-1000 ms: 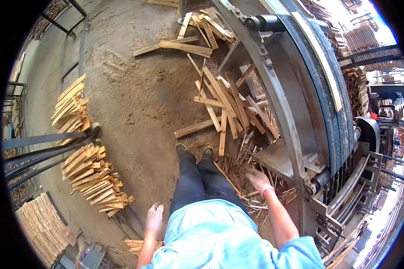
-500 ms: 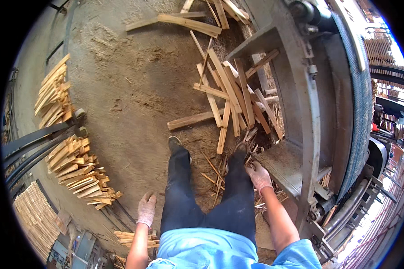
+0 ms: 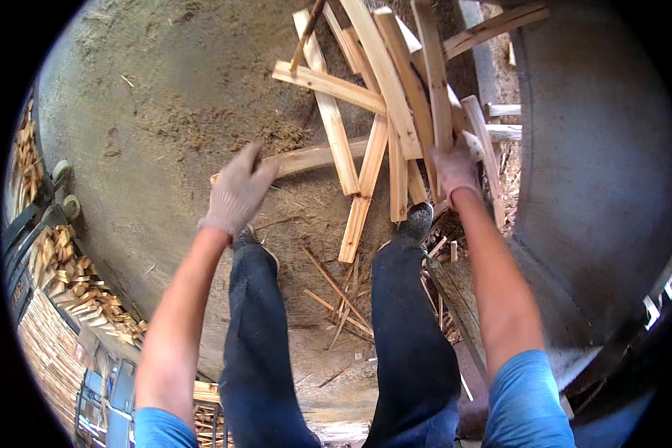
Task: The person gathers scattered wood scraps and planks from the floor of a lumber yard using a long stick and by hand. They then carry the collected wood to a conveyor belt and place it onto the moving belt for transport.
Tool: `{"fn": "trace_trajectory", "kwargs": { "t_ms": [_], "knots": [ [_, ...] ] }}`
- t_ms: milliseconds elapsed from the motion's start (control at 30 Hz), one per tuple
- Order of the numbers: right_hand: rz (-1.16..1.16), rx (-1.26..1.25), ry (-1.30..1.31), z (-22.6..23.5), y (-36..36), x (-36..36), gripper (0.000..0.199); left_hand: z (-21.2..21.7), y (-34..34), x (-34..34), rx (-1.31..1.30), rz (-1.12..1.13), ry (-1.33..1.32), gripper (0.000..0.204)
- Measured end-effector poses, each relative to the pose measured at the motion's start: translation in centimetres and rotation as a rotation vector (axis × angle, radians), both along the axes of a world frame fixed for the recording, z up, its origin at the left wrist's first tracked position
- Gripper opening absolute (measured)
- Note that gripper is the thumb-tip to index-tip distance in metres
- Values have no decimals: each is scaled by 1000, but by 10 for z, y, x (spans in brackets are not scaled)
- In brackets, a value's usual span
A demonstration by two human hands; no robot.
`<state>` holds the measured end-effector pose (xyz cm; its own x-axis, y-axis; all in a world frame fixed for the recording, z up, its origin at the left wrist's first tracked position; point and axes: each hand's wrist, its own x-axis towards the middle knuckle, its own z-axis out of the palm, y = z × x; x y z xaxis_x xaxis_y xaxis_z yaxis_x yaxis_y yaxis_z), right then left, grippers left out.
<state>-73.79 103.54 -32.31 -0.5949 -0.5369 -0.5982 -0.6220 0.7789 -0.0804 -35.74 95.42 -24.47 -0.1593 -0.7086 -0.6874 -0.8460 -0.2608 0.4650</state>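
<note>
My right hand (image 3: pixel 455 170), in a pale knit glove, is closed around the near end of a wooden strip (image 3: pixel 431 75) in a loose pile. Over the left end of a thicker board (image 3: pixel 313 158) on the ground is my left hand (image 3: pixel 239 188), also gloved. Its thumb stands apart from its fingers, and I cannot see it gripping anything. More strips lie crossed between my hands, among them a long pale strip (image 3: pixel 384 82) and a shorter strip (image 3: pixel 332 87) lying crosswise.
A large grey metal panel (image 3: pixel 597 134) rises close on the right. Thin splinters (image 3: pixel 343 299) lie between my feet. At the left are stacked wood pieces (image 3: pixel 75 276) and a cart's wheels (image 3: pixel 71 207). Sawdust covers the ground (image 3: pixel 172 112).
I have bent closer to the pile. My right hand has moved forward from beside my leg onto a strip, and my left hand has reached forward over the board.
</note>
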Motion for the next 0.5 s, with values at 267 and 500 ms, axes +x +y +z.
{"fn": "trace_trajectory", "kwargs": {
  "t_ms": [267,500],
  "knots": [
    [211,-170,51,-29,10,39,69,-121,-99,-89,-450,-240,-192,66],
    [505,-10,-167,-20,53,65,77,-184,-157,-90,-380,-174,-286,69]
  ]
}}
